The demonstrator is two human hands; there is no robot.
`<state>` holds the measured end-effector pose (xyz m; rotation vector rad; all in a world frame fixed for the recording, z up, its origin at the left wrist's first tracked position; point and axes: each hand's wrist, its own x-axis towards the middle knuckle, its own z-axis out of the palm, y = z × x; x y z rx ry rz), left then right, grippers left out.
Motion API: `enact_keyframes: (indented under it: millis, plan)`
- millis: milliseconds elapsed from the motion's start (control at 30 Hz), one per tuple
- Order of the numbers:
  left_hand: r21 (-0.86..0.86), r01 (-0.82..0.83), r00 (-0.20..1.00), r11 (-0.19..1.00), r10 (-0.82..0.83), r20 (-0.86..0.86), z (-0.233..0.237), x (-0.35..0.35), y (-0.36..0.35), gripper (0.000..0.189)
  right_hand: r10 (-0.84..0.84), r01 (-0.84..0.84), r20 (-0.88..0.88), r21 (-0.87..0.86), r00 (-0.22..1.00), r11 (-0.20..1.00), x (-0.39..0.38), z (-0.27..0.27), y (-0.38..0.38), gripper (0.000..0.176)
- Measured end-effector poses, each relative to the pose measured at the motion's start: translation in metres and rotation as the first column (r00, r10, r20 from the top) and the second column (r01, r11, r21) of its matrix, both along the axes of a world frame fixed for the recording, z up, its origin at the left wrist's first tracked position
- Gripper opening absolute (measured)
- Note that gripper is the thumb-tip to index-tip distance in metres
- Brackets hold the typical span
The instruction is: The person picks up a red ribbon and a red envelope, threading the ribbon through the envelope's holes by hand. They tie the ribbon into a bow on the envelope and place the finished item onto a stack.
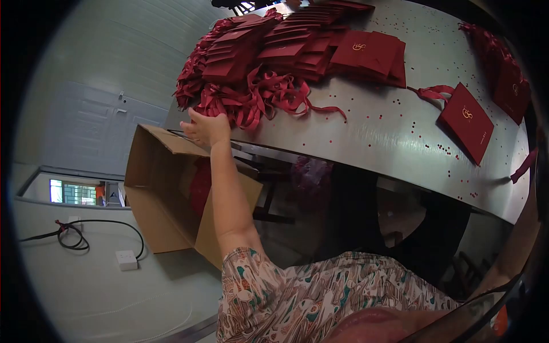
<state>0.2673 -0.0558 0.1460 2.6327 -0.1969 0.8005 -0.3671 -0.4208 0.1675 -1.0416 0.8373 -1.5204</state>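
Red bags (286, 51): lying in overlapping rows on the metal tabletop (372, 148), covering its far left part; gold print is showing on the nearest one.
Ribbons (280, 91): spilling in a tangled heap along the near left side of the bags, one strand trailing right over bare metal.
Left hand (207, 128): hovering at the tabletop's left edge, just beside the ribbons, fingers spreading apart; can't tell if the fingertips are touching.
Right hand: sitting out of view, can't tell its state; right forearm (512, 257) is showing at the right edge.
Single bag (466, 123): lying well apart, slanting, gold logo facing up, its handle pointing back toward the rows.
Far-right bags (512, 94): sitting near the frame edge, more ribbon bunching behind them.
Red specks (439, 147): dotting the metal, mostly around the single bag.
Cardboard box (163, 214): gaping open below the left hand; something red is resting inside, too shaded to identify.
Person: wearing a patterned top (320, 291).
Wall side: black cable (74, 246) is looping near a small white box (126, 260); pale door (94, 123) is standing behind.
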Motion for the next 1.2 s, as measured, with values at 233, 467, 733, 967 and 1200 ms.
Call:
enact_keyframes:
  millis: [233, 467, 733, 967, 1200]
  plan:
    - [0.017, 0.489, 0.812, 0.872, -0.448, -0.375, -0.027, 0.086, 0.02, 0.06, -0.048, 0.048, -0.002, 0.034, 0.999, 0.998, -0.035, -0.026, -0.005, 0.017]
    - [-0.253, 0.658, 0.693, 0.709, -0.702, -0.163, 0.023, 0.041, -0.026, 0.025, -0.066, 0.066, -0.011, 0.037, 0.998, 0.997, -0.044, -0.03, -0.002, 0.017]
    - [0.068, 0.948, 0.309, 0.311, -0.95, 0.04, 0.032, -0.046, -0.092, 0.025, -0.06, 0.061, -0.025, 0.04, 0.998, 0.997, -0.034, -0.033, -0.002, 0.017]
    - [0.193, 0.98, 0.024, 0.039, -0.996, 0.083, 0.004, -0.143, -0.132, 0.02, -0.047, 0.049, -0.032, 0.056, 0.998, 0.997, -0.017, -0.037, -0.011, 0.016]
    - [0.323, 0.944, -0.032, -0.068, -0.993, -0.117, -0.01, -0.172, -0.147, 0.059, 0.023, -0.023, -0.035, 0.013, 0.999, 1.0, -0.026, -0.024, -0.013, 0.016]
